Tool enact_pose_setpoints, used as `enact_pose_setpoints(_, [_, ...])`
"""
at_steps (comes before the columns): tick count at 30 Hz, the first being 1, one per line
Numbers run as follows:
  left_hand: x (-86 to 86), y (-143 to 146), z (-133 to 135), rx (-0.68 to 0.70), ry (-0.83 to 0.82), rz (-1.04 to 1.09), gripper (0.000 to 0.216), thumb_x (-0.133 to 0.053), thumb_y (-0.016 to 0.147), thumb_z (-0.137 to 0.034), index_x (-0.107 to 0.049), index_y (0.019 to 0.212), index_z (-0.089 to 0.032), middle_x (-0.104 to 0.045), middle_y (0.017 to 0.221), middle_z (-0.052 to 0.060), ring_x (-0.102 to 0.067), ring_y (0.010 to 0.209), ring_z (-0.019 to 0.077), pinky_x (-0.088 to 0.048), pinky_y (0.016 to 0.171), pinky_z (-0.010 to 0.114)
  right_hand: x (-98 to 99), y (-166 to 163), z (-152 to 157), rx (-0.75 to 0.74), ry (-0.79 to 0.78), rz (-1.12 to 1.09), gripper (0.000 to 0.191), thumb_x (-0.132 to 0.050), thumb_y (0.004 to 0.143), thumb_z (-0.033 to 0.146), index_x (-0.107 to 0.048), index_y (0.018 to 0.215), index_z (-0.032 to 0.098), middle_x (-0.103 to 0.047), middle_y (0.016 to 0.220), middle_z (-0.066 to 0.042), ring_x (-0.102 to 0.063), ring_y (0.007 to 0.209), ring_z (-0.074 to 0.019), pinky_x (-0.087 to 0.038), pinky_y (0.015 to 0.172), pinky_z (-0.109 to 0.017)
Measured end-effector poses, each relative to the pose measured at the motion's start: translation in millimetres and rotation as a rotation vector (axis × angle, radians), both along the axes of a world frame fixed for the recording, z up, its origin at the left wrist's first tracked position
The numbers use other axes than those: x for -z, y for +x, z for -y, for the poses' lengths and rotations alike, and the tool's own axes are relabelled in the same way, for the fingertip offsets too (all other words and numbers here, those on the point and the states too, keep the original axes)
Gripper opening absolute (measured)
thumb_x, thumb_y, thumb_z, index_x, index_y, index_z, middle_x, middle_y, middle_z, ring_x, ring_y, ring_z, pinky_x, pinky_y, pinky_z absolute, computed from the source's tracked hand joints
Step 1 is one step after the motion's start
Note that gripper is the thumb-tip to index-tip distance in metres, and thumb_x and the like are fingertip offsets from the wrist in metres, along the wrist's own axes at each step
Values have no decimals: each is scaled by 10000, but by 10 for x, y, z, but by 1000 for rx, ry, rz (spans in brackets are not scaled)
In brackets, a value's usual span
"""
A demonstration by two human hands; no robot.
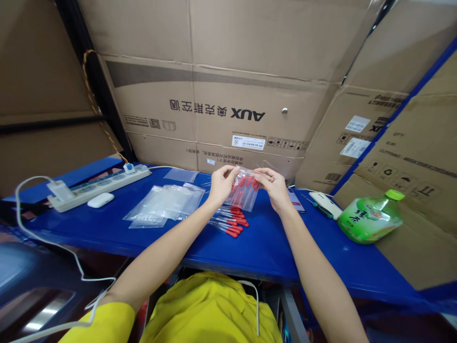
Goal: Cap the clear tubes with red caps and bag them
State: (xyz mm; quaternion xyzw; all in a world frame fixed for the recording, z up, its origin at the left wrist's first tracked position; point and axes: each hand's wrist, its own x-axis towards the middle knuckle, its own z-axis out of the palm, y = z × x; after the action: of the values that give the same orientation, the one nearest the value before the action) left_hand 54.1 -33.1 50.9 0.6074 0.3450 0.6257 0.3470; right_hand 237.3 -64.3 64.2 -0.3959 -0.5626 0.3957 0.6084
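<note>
A clear zip-lock bag [246, 193] hangs upright above the table with several red-ended droppers inside it. The top left corner of the bag is pinched by my left hand [222, 185], while my right hand [274, 186] grips its top right corner, fingers closed. Just below the bag, a loose bunch of droppers [233, 223] with clear stems and red bulbs lies on the blue table [264, 247]. To the left of that bunch is a spread pile of flat clear bags [162, 206].
On the left are a white power strip [103, 186] with a plugged-in charger [61, 190] and a white earbud case [100, 200]. A green bottle [371, 216], a pale device [325, 204] and a green-handled tool [321, 209] are at right. Cardboard [228, 90] walls the back.
</note>
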Motion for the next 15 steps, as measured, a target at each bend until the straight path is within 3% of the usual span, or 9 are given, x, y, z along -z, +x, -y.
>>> enact_pose_setpoints(7, [-52,16,134,-19,203,-217,298,-648,930,-443,-741,868,-167,-745,868,59,-625,745,168,-462,708,275,-31,8,55,-62,81,194,319,-854,745,480,-790,900,208,-793,860,-46,-725,790,-221,-568,762,-344])
enact_pose_setpoints(15, [-52,42,115,173,89,-161,338,-696,882,-489,-727,895,-153,-723,833,47,-580,700,145,-447,670,250,-23,21,63,-22,151,260,316,-819,784,514,-728,771,212,-734,738,-17,-646,668,-183,-520,676,-315])
